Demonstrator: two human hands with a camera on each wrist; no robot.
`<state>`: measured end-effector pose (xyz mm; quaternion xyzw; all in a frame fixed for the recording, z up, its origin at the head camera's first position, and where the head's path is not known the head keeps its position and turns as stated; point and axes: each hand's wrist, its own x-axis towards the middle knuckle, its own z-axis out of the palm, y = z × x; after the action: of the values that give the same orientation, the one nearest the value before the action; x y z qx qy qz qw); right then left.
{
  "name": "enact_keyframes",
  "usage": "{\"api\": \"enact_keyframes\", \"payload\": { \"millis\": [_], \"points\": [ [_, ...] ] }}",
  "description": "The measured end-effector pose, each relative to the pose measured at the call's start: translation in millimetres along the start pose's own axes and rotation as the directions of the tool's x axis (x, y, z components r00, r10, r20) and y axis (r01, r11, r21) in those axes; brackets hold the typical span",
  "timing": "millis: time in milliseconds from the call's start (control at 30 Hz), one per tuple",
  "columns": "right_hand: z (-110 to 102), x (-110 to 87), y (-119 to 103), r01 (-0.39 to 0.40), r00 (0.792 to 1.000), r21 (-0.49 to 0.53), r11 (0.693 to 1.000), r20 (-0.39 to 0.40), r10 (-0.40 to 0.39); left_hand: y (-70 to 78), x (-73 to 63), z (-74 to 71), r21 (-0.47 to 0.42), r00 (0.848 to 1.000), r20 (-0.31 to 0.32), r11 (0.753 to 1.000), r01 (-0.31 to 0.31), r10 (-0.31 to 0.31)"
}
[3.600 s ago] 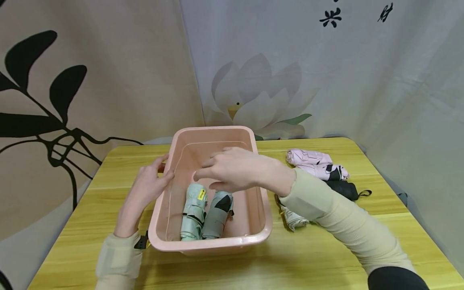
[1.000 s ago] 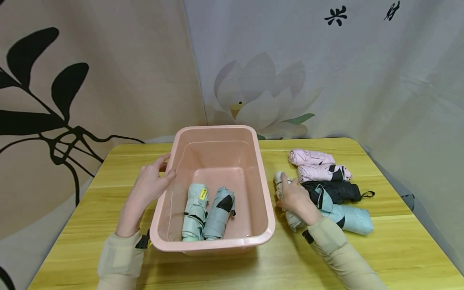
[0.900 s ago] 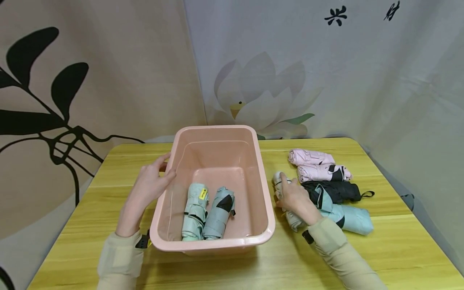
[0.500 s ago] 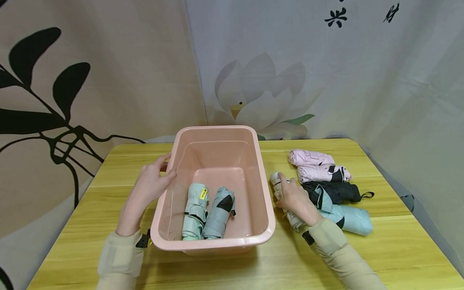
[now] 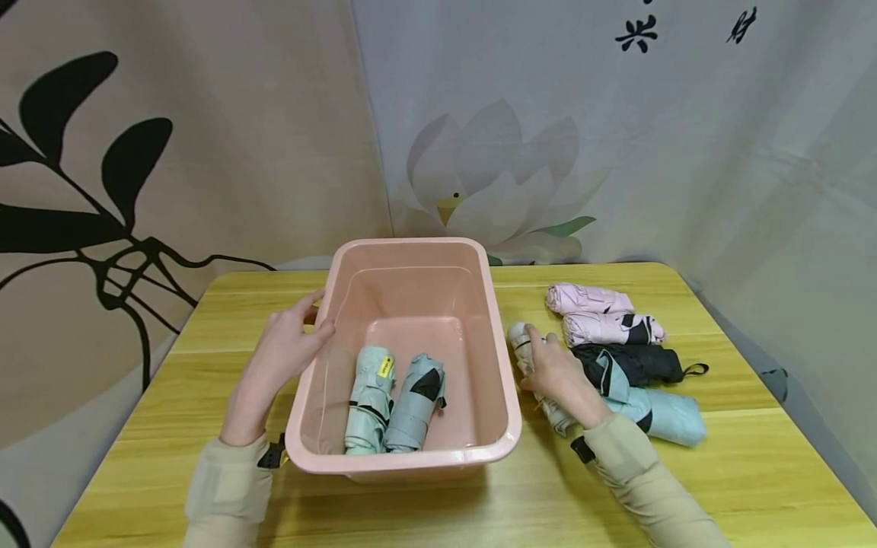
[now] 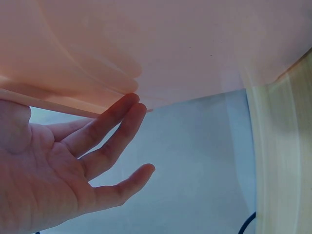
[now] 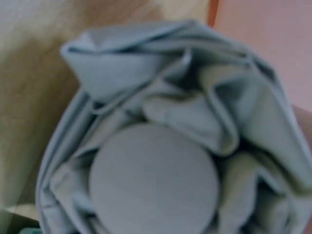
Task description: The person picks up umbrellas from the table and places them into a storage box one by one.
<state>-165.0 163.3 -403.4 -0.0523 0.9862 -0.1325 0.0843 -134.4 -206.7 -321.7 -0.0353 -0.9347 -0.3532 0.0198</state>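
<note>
Grey umbrella (image 5: 519,345) just right of the tub (image 5: 404,462); long axis roughly along that side, near end angled away. Right hand (image 5: 560,377) over it from the right, thumb and fingers gripping its middle. Left hand (image 5: 282,346) farther off, across the tub, pinching its left rim.

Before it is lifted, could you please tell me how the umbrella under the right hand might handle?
The umbrella may roll, being roughly cylindrical. Its loose folds look apt to flop, while the round end seems stiff.
</note>
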Motion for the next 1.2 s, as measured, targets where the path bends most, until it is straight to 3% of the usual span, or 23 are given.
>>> {"api": "enact_keyframes", "payload": {
  "millis": [800, 1200],
  "points": [
    [-20, -1.8, 1, 0.076, 0.992, 0.062, 0.995, -0.108, -0.069, 0.3, 0.3, 0.2, 0.022, 1.000, -0.008, 1.000, -0.008, 0.009],
    [-30, -4.0, -4, 0.079, 0.990, 0.083, 0.993, -0.124, -0.069, -1.6, 0.2, 1.6, 0.002, 1.000, -0.003, 1.000, -0.006, 0.006]
  ]
}}
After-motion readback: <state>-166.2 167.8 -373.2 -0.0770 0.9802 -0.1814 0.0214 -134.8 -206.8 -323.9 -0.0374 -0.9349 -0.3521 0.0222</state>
